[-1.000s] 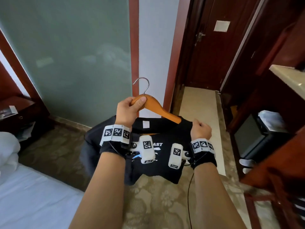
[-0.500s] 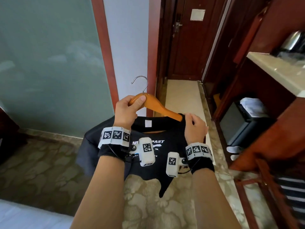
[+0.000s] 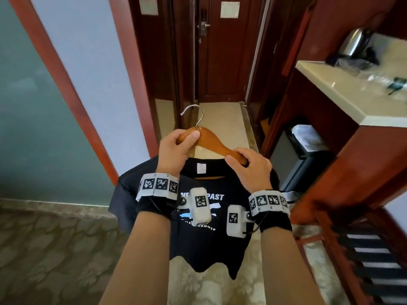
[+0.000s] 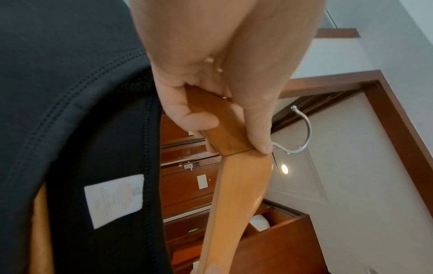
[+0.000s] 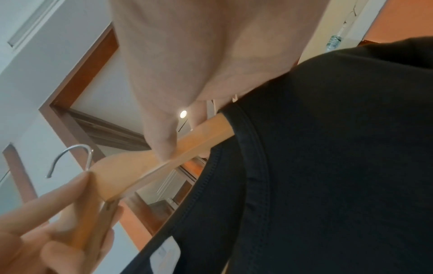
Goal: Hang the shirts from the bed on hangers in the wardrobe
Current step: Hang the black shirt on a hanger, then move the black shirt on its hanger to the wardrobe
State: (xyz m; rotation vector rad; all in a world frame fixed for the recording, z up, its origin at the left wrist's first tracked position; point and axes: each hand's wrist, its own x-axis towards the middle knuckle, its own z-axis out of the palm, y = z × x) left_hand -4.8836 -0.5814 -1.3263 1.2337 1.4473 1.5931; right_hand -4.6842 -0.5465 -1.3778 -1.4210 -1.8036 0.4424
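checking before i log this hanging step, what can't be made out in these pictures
- The hanger's left arm: head view, covered by the left hand and the black shirt.
- The shirt's chest print: head view, partly behind the wrist cameras.
- Whether the right shoulder sits fully on the hanger: head view, the right hand covers it; right wrist view is blurred.
- The wardrobe rail: in no view.

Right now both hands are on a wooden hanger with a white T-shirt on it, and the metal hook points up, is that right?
Not quite: the T-shirt is black, not white; only its small neck label is white, as the head view shows. The rest stands: the left hand and right hand both grip the wooden hanger, and its metal hook points up.
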